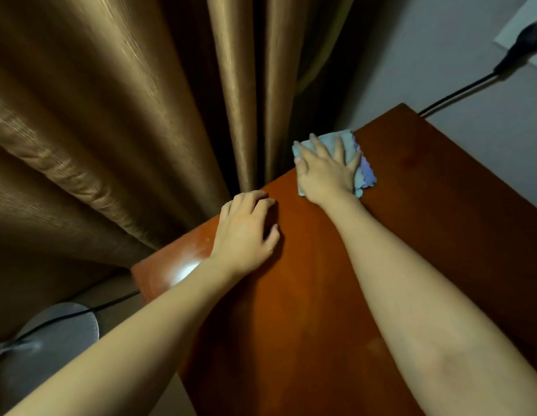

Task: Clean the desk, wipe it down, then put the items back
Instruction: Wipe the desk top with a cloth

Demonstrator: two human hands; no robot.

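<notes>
Desk (321,295) filled the lower right of the view, its far edge touching the curtain (111,115); the top was a glossy reddish-brown wood, bare where visible, with a bright glare patch near the left corner and faint dull smears around it. The right hand (327,172) lay flat with fingers spread, pressing a pale blue cloth (364,172) onto the desk near the far edge beside the curtain; the left hand (246,232) rested on the desk near the same edge, fingers loosely curled and holding nothing. The step in hand looked like the wipe-down; to do it well, I would judge, the palm should stay flat on the cloth, strokes should overlap and run right to the edge, and the left hand should brace, then shift off the unwiped patch. A black cable (456,91) ran up the wall (441,55) behind; a grey round base (51,340) sat on the floor at left.
</notes>
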